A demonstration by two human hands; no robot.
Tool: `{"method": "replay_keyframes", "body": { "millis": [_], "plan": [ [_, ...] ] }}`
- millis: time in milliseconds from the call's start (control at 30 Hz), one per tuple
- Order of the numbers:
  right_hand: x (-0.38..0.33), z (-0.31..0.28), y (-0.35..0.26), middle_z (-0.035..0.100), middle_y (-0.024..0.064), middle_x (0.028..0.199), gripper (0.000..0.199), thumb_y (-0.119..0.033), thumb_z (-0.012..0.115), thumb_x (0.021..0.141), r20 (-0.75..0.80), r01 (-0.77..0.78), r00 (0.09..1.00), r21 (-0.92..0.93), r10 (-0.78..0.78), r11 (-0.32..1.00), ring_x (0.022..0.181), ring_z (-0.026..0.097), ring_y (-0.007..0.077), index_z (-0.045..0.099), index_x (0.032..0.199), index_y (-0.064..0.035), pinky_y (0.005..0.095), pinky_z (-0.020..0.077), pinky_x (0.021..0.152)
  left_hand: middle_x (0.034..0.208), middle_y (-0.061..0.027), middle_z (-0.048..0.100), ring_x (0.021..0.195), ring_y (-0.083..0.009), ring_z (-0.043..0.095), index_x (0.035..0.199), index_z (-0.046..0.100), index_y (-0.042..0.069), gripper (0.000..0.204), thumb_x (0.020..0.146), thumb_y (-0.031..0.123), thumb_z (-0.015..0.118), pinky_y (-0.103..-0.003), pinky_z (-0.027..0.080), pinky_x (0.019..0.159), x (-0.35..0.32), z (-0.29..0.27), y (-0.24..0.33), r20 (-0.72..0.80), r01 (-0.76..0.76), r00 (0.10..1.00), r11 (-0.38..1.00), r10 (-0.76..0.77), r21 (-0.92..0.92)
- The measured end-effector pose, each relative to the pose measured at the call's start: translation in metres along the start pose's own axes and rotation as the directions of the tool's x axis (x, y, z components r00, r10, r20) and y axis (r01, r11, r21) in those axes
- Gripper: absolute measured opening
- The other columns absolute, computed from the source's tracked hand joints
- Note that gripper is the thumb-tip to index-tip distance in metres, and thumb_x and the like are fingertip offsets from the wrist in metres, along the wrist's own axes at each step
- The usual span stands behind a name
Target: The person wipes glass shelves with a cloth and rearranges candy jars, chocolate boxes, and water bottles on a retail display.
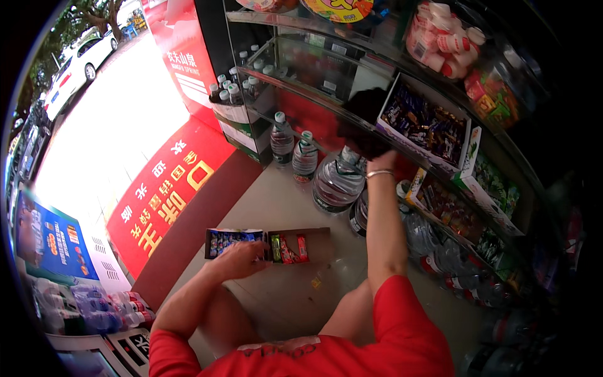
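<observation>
Nearest, the person's red sleeves come in from the lower edge and both bare forearms reach out over the pale tiled floor [286, 295]. The left hand [242, 259] lies palm-down, fingers spread loosely, on the near rim of a shallow brown cardboard tray [317, 242] that sits on the floor a little ahead. It rests there rather than clamping anything. The tray's left half holds small blue-wrapped snack packets [225, 240]; just right of the hand lie a few red and green packets [289, 249], and the right end of the tray is bare.

Farther off and to the right, the right hand [369, 147], with a thin bracelet at the wrist, is up at the edge of the glass shelving. It is dark and blurred, so I cannot tell whether its fingers are closed on anything. Just right of it on the shelf stands an open white display box of dark-wrapped bars [427, 129]. Below it, large clear water jugs [339, 182] stand on the floor, with smaller capped bottles [292, 151] to their left.

As I judge it, the work goes best with the left hand pinning the tray flat so it cannot slide, while the right moves only a few packets at a time and clears the shelf edge and jug tops.
</observation>
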State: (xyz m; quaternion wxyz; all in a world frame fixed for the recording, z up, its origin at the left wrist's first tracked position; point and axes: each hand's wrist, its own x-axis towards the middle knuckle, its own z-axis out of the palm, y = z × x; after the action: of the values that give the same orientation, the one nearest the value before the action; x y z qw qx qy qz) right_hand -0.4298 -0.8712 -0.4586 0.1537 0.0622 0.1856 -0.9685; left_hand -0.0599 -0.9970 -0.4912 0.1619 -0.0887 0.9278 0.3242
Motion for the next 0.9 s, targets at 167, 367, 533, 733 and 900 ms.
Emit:
{"method": "replay_keyframes", "body": {
  "millis": [167,367,533,733,900],
  "plan": [
    [-0.021,-0.032,-0.063,0.068,0.0116,0.107,0.035,-0.033,0.057,0.088,-0.138,0.174,0.974,-0.041,-0.178,0.984,0.099,0.063,0.0312,0.066,0.107,-0.0059,0.0458,0.05,0.094,0.091,-0.0186,0.069,0.085,-0.0313,0.067,0.118,0.058,0.0,0.045,0.087,0.032,0.066,-0.041,0.051,0.076,0.03,0.006,-0.005,0.071,-0.009,0.997,1.0,0.009,-0.006],
    [-0.036,-0.058,-0.099,0.062,0.0165,0.122,0.042,-0.032,0.047,0.089,-0.198,0.27,0.932,-0.185,-0.305,0.945,0.111,0.059,0.0325,0.064,0.114,-0.0014,0.0473,0.0466,0.099,0.095,-0.0187,0.069,0.091,-0.034,0.066,0.121,0.057,0.0,0.046,0.087,0.03,0.064,-0.042,0.049,0.083,0.025,-0.001,-0.023,0.057,-0.02,0.998,1.0,0.019,0.002],
    [0.009,-0.052,-0.082,0.062,0.0151,0.122,0.042,-0.034,0.045,0.093,-0.18,0.325,0.917,-0.175,-0.355,0.929,0.111,0.059,0.0314,0.063,0.115,-0.0035,0.046,0.0475,0.097,0.1,-0.0163,0.069,0.093,-0.033,0.066,0.124,0.056,0.0,0.048,0.087,0.031,0.063,-0.042,0.051,0.082,0.007,-0.01,-0.043,0.07,-0.028,0.997,1.0,0.029,-0.003],
    [0.053,0.015,-0.009,0.062,0.0135,0.122,0.042,-0.034,0.045,0.094,-0.035,0.193,0.979,-0.118,-0.199,0.974,0.11,0.06,0.0293,0.062,0.117,-0.0041,0.0441,0.0482,0.096,0.105,-0.0173,0.066,0.098,-0.0342,0.064,0.125,0.054,0.003,0.05,0.088,0.035,0.062,-0.043,0.05,0.085,-0.046,-0.03,-0.047,0.036,-0.02,0.999,0.997,0.023,-0.071],
    [0.074,0.063,0.089,0.062,0.0122,0.121,0.042,-0.035,0.045,0.094,0.083,-0.003,0.996,-0.079,0.01,0.997,0.109,0.06,0.0277,0.061,0.119,-0.0047,0.0425,0.0487,0.095,0.11,-0.0137,0.065,0.101,-0.0306,0.063,0.128,0.052,0.005,0.05,0.089,0.036,0.061,-0.041,0.049,0.087,-0.083,-0.025,-0.067,0.051,0.101,0.994,0.992,-0.097,-0.082]
  ]
}}
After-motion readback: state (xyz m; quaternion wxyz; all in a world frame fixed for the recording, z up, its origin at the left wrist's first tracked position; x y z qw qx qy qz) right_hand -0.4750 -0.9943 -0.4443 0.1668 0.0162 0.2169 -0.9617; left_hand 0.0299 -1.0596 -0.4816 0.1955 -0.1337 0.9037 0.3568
